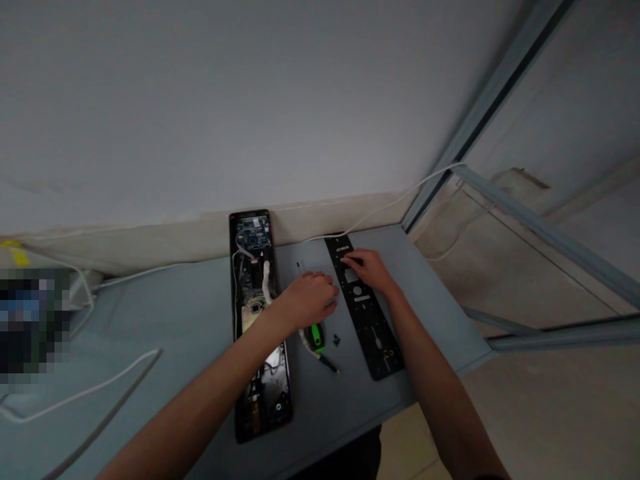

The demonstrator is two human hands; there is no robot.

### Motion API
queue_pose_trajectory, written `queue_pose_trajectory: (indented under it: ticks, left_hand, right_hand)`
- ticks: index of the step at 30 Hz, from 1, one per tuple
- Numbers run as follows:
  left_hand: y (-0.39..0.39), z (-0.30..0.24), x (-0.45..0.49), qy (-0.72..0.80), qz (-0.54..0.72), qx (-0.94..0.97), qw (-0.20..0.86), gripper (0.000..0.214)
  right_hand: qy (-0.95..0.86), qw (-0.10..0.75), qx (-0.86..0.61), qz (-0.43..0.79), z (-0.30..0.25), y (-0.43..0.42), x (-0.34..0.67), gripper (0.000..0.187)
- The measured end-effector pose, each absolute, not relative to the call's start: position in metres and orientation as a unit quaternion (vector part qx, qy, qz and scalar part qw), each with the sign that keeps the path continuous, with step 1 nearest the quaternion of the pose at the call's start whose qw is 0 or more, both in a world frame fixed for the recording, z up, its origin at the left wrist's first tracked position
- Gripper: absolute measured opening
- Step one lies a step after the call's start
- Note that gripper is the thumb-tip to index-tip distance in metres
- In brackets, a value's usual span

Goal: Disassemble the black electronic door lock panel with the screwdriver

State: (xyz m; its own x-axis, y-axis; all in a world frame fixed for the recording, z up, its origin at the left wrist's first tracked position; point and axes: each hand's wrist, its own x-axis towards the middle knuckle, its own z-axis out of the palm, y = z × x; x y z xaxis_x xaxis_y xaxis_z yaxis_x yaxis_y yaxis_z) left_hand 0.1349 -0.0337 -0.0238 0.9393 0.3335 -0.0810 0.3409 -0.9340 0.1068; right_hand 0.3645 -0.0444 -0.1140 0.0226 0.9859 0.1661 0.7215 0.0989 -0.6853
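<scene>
My left hand (311,298) is above the table between an opened black device and a flat panel. Its fingers are curled together, and whatever they hold is hidden. Beneath it lies a screwdriver with a green and black handle (316,337), partly covered. My right hand (369,268) touches the upper part of the long black panel (367,327), thumb and index finger pinched there; anything between them is too small to make out. To the left, the long device housing (287,400) lies open, showing a blue circuit board (253,233), and my left forearm crosses over it.
Small dark screws (337,341) lie near the screwdriver. A cable end (327,363) sticks out beside the housing. White cables (125,368) run over the grey table (165,313). A wall stands behind; a metal frame (550,213) rises at right. A blurred object occupies the far left.
</scene>
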Motion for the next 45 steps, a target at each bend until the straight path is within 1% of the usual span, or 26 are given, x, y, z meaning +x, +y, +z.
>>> queue_pose_trajectory:
  ticks: [5,9,14,17,20,21,23,25,27,30,32,35,40,45]
  left_hand:
    - [-0.033,-0.009,0.121,0.166,0.015,0.983,0.072,0.014]
    - [-0.025,0.003,0.092,0.159,0.075,0.98,0.093,0.017]
    - [-0.016,0.014,0.052,0.138,0.148,0.973,0.113,0.017]
    - [-0.013,0.018,0.034,0.138,0.185,0.961,0.149,0.022]
    - [-0.007,0.016,0.021,0.136,0.255,0.939,0.184,0.024]
    - [-0.004,0.014,0.019,0.141,0.284,0.929,0.19,0.023]
    - [0.004,0.007,0.014,0.165,0.344,0.906,0.183,0.019]
    - [0.013,0.0,0.01,0.207,0.402,0.879,0.153,0.015]
    - [0.021,-0.007,0.007,0.253,0.405,0.869,0.13,0.013]
    - [0.029,-0.014,0.002,0.32,0.399,0.852,0.112,0.022]
    - [0.031,-0.017,0.0,0.344,0.396,0.843,0.12,0.027]
    - [0.031,-0.021,0.0,0.362,0.39,0.832,0.157,0.033]
    - [0.029,-0.025,0.004,0.408,0.342,0.81,0.245,0.044]
    - [0.029,-0.026,0.004,0.395,0.323,0.812,0.284,0.039]
  right_hand:
    - [-0.67,0.309,-0.649,0.186,-0.09,-0.049,0.359,0.038]
    - [-0.67,0.333,-0.649,0.142,-0.044,-0.058,0.342,0.032]
    - [-0.721,0.339,-0.583,0.16,0.021,-0.071,0.289,0.024]
    - [-0.745,0.349,-0.542,0.173,0.035,-0.065,0.259,0.023]
    - [-0.762,0.341,-0.518,0.184,0.025,-0.046,0.239,0.024]
    - [-0.765,0.34,-0.514,0.185,0.019,-0.039,0.234,0.027]
    - [-0.771,0.341,-0.508,0.179,0.006,-0.025,0.226,0.039]
    - [-0.775,0.345,-0.501,0.169,-0.007,-0.016,0.22,0.047]
    - [-0.776,0.35,-0.501,0.157,-0.015,-0.011,0.217,0.047]
    - [-0.779,0.361,-0.495,0.137,-0.023,-0.007,0.218,0.034]
    - [-0.781,0.371,-0.488,0.123,-0.025,-0.004,0.219,0.029]
    - [-0.774,0.39,-0.487,0.102,-0.029,-0.001,0.217,0.026]
    - [-0.739,0.431,-0.514,0.056,-0.038,0.002,0.203,0.023]
    - [-0.699,0.45,-0.556,-0.013,-0.048,0.003,0.191,0.025]
